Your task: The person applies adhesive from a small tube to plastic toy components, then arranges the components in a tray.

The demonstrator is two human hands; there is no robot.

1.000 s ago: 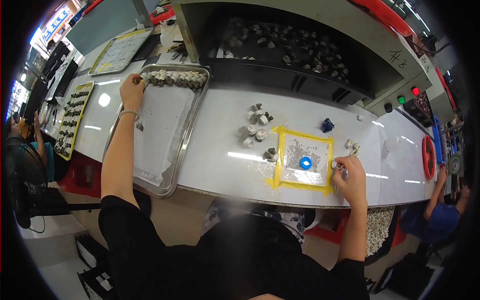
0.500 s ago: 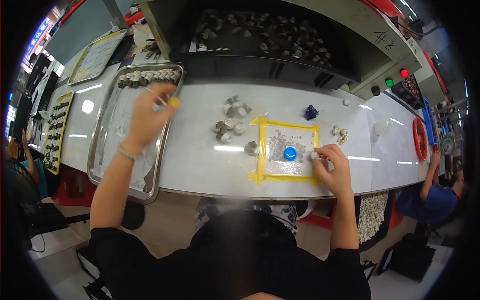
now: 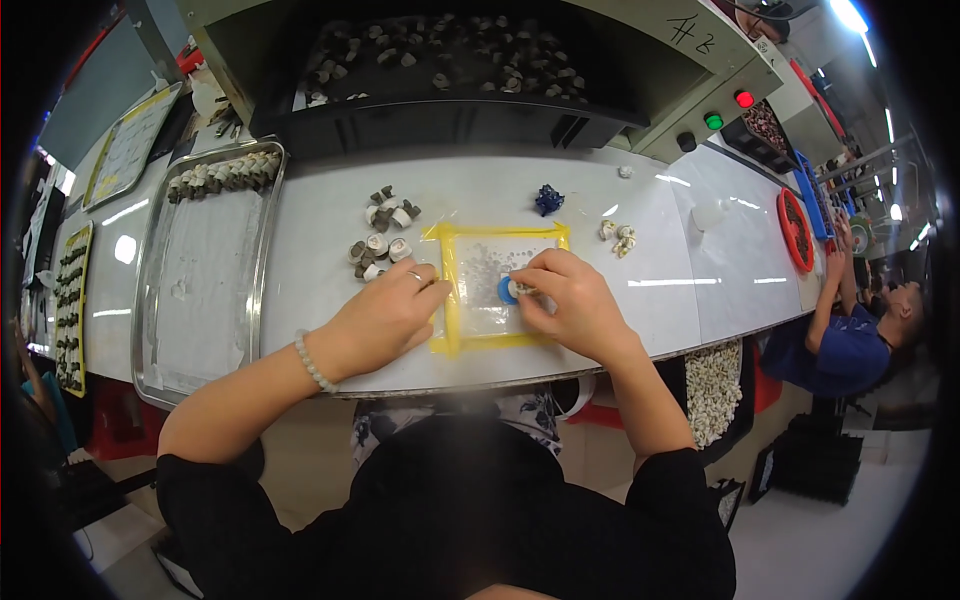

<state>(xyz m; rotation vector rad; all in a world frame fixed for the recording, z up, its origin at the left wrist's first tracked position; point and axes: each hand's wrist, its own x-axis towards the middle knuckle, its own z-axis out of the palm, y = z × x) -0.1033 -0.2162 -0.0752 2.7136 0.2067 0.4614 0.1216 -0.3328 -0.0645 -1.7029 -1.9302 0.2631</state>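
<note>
My right hand [image 3: 578, 305] pinches a small whitish piece [image 3: 522, 288] at a round blue disc [image 3: 506, 291]. The disc lies on a spotted clear sheet [image 3: 487, 318] framed with yellow tape [image 3: 452, 300]. At the frame's left side my left hand [image 3: 385, 315] is closed, thumb against fingers; what it may hold is hidden. Just beyond that hand stand several small white-and-grey cylindrical pieces [image 3: 376, 246], with a second cluster [image 3: 390, 208] farther back.
A metal tray [image 3: 262, 240] at left has a row of similar pieces along its far end. Behind the table sits a black bin [image 3: 400, 125] of more pieces. A dark blue lump [image 3: 549, 200] and cream pieces [image 3: 622, 238] lie beyond the frame. A co-worker [image 3: 835, 335] is at right.
My left hand has come from over the metal tray to the taped frame's left side. My right hand has moved left from the frame's right edge to the blue disc. The whole view has shifted.
</note>
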